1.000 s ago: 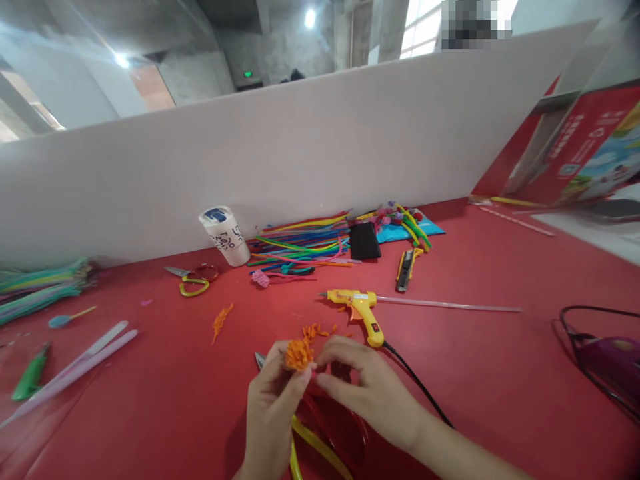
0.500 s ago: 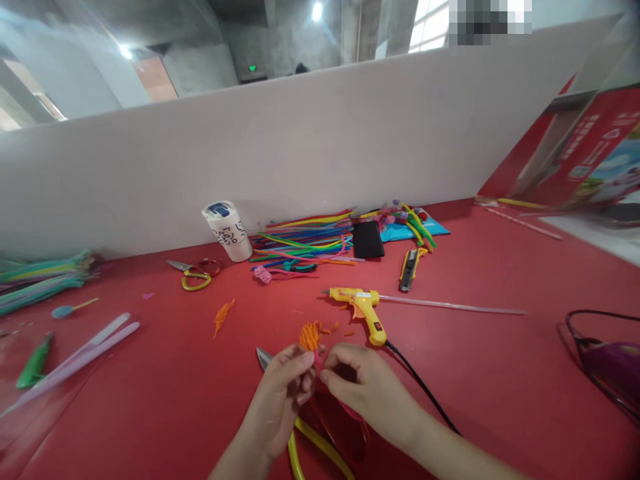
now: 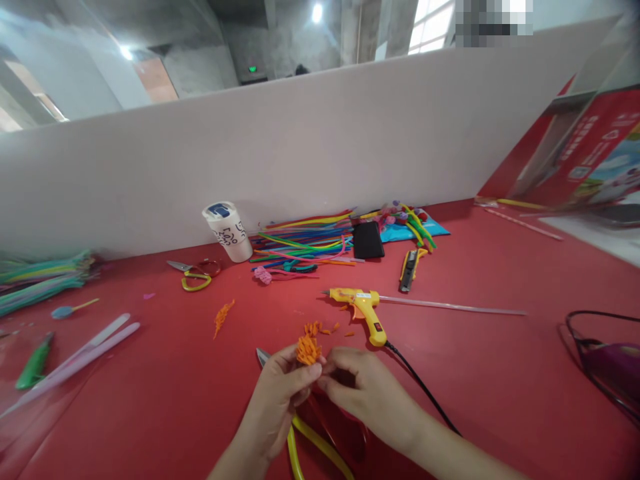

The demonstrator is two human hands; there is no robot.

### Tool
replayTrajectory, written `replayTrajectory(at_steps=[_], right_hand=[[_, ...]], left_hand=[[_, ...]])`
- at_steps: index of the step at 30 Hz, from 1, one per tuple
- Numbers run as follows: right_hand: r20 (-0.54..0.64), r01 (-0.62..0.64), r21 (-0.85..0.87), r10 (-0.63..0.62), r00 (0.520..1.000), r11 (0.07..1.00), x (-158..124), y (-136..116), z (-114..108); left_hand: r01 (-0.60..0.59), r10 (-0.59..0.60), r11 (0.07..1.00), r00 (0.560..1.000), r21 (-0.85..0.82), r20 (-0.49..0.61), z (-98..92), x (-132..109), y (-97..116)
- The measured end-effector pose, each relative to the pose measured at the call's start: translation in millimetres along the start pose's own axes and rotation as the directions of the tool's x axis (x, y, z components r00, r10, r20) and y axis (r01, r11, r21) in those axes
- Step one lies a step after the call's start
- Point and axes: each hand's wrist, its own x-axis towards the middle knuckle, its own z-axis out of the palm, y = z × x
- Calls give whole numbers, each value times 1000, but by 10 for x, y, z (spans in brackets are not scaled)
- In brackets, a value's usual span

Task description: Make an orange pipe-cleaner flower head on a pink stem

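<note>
Between the thumb and fingers of my left hand [image 3: 280, 393] is an orange pipe-cleaner flower [image 3: 309, 350], its tuft of short pieces tipped up. My right hand [image 3: 367, 387] is closed in a pinch just to the right, its fingertips close to the flower's base. The pink pipe-cleaner stem seen there a moment earlier is now mostly hidden by the fingers. Under my hands lies a pair of large pliers or cutters with yellow-edged handles [image 3: 320, 440]; its metal tip [image 3: 262, 357] shows left of my left hand. Loose orange snippets [image 3: 314, 328] lie just beyond the flower.
A yellow glue gun [image 3: 367, 310] with a long glue stick and black cord lies ahead. Behind it are a utility knife [image 3: 409, 270], pipe cleaners [image 3: 300, 237] and a white cup [image 3: 230, 233]. Scissors [image 3: 195, 273] and an orange scrap [image 3: 223, 317] lie left.
The orange flower has tilted and dropped slightly towards me, baring snippets behind it. The pink stem has gone out of sight behind my fingers. My right hand has barely moved.
</note>
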Motion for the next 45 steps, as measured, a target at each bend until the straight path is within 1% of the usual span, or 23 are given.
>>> replayTrajectory(at_steps=[3, 9, 15, 19, 21, 24, 27, 29, 32, 36, 38, 41, 43, 45], right_hand=[[20, 0, 13, -1, 1000, 1000, 2, -21, -13], [58, -15, 28, 13, 998, 999, 5, -59, -22], [99, -64, 58, 58, 993, 996, 2, -44, -14], [109, -76, 91, 66, 992, 993, 4, -59, -14], [102, -86, 136, 73, 992, 987, 2, -69, -19], [109, -113, 271, 86, 990, 956, -2, -74, -30], [167, -198, 399, 141, 976, 895, -4, -64, -41], [183, -245, 439, 181, 966, 865, -2, -58, -44], [153, -249, 425, 202, 967, 870, 5, -54, -40], [133, -193, 326, 157, 979, 925, 11, -34, -17], [132, -180, 296, 146, 980, 938, 13, -15, -5], [153, -186, 291, 146, 977, 939, 16, 4, -2], [165, -182, 288, 139, 976, 940, 19, 0, -12], [173, -166, 282, 120, 978, 945, 23, -16, -29]], left_hand=[[22, -22, 999, 1000, -25, 1, 23, -24, 37], [35, -31, 996, 998, -81, 47, 77, -35, 79], [34, -34, 998, 999, -53, 1, 66, -15, 69], [20, -21, 999, 1000, -48, -7, 77, -34, 83], [20, -20, 999, 1000, -50, 3, 76, -43, 91], [38, -38, 999, 999, -19, 19, 49, -41, 87], [35, -35, 999, 999, 19, 7, 8, -27, 69], [27, -27, 1000, 1000, 9, 13, -9, -19, 62], [27, -26, 1000, 999, -13, 37, -9, -12, 59], [7, -6, 1000, 1000, -15, 14, 14, -5, 46], [-1, 2, 1000, 1000, -14, 4, 28, -8, 39], [-61, 61, 998, 998, 13, 12, 43, -22, 46], [-154, 151, 985, 988, 76, 38, 43, -32, 66], [-257, 245, 952, 965, 167, 88, 36, -41, 96]])
